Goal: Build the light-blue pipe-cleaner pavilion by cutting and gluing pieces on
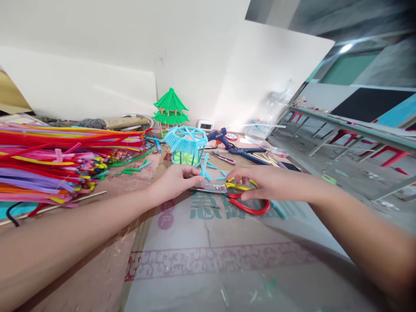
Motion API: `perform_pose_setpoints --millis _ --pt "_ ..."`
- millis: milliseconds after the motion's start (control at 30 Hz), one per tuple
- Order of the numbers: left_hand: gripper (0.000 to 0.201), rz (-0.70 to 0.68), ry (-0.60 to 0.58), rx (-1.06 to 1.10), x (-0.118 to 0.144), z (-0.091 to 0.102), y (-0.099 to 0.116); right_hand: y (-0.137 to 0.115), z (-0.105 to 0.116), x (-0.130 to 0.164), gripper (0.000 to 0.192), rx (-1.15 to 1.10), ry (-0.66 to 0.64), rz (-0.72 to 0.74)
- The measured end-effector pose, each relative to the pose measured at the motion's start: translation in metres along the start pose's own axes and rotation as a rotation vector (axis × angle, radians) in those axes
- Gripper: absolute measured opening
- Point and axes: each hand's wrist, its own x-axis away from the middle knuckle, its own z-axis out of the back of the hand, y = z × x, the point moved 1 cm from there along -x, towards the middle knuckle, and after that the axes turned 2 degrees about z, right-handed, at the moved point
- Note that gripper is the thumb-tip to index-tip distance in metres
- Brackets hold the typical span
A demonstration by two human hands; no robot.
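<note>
Scissors with one red and one yellow handle sit low over the printed sheet on the surface, blades pointing left. The left hand has thumb and fingertips together, pinching a short blue strip just above the blades; the right hand curves over the handles, though I cannot tell whether it grips them. Just beyond the left hand stands a blue hut-shaped model. Its near left roof is lined with close-set strips, while the right part shows bare ribs and gaps, so I judge the roof only partly covered. Cut blue pieces lie loose near it. Farther back, the green tree looks complete. Pipe cleaners lie bundled at left.
</note>
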Motion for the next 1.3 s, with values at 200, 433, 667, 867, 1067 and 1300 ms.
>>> perform_pose_setpoints --millis 200,433,667,867,1067,1300 --pt "0.028 -0.052 0.073 -0.027 0.0 0.002 -0.002 0.006 -0.006 0.003 0.056 0.103 -0.051 0.079" --pt "0.032 -0.05 0.081 0.022 -0.001 0.005 -0.003 0.011 -0.011 -0.003 0.05 0.097 -0.069 0.135" --pt "0.03 -0.05 0.077 0.037 -0.002 0.005 -0.003 0.028 0.025 0.023 0.045 -0.126 -0.077 0.106" --pt "0.027 -0.048 0.069 0.036 0.0 0.003 0.0 0.064 0.042 0.045 0.051 -0.09 0.017 -0.059" --pt "0.027 -0.067 0.068 -0.004 0.0 0.002 -0.001 0.052 0.025 0.027 0.043 -0.157 -0.031 0.021" --pt "0.023 -0.041 0.072 0.019 0.0 0.002 0.0 0.028 0.014 0.005 0.038 -0.165 -0.085 0.1"
